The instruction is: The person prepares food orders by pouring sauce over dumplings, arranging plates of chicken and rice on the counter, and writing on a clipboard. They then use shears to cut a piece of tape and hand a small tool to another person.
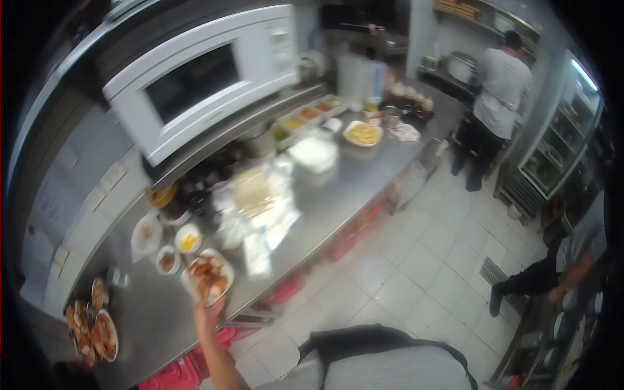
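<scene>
My left hand [208,312] grips the near rim of a white bowl [227,266] at the front edge of the steel counter. Reddish-brown pieces of food [208,279] fill the bowl; blur hides their kind. Just behind it stand a small white bowl with something yellow [188,242] and a small cup of brown food [168,261]. My right hand is out of view.
The steel counter [351,188] holds plastic wrapping [260,214], a stack of white plates [314,155], fries in a bowl [363,134] and topping trays [305,118]. A microwave [201,78] hangs above. One person [500,91] stands beyond; another person [578,253] is at right.
</scene>
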Available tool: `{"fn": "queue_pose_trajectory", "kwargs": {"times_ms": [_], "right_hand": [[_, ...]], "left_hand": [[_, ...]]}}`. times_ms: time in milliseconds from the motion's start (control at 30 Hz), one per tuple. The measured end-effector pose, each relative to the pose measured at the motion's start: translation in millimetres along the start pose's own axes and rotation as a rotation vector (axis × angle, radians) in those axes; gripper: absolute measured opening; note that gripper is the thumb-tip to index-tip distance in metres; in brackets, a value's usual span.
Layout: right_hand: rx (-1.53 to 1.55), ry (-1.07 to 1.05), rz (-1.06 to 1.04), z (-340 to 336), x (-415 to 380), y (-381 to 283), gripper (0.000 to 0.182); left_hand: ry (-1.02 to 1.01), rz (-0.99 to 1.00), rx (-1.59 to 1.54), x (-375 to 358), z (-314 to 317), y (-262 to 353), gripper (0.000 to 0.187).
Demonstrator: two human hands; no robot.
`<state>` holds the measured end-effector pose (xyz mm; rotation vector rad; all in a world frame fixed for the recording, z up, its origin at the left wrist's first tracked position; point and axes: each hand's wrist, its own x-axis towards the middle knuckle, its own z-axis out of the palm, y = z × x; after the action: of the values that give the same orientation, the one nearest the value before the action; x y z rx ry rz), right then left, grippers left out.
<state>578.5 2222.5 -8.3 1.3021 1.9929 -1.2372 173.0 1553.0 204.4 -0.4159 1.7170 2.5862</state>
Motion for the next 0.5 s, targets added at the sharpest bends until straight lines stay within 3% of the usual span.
{"fn": "queue_pose_trajectory", "kwargs": {"times_ms": [100, 167, 233, 300, 400, 500], "right_hand": [[-0.435, -0.015, -0.209, -108.9, 86.1, -78.4, 0.034], [-0.503, 0.142, -0.47, -160.0, 105.2, -167.2, 0.031], [-0.501, 0.21, -0.551, -186.0, 128.1, -258.4, 0.033], [-0.174, 0.072, -0.683, -192.3, 121.7, -355.0, 0.025], [-0.055, -0.169, -0.771, -178.3, 115.8, -471.6, 0.03], [0.04, -0.42, -0.795, -157.3, 120.3, -553.4, 0.033]], "left_hand": [[0.108, 0.05, 0.013, -47.1, 41.2, 11.1, 0.046], [0.085, 0.021, 0.044, -77.7, 94.4, 28.5, 0.05], [0.07, 0.002, 0.077, -85.5, 145.7, 24.2, 0.055], [-0.006, -0.081, 0.099, -80.6, 193.0, 10.0, 0.06], [-0.295, -0.223, 0.074, -50.2, 287.8, -17.2, 0.062], [-0.436, -0.332, 0.054, 10.1, 363.3, -80.0, 0.062]]}}
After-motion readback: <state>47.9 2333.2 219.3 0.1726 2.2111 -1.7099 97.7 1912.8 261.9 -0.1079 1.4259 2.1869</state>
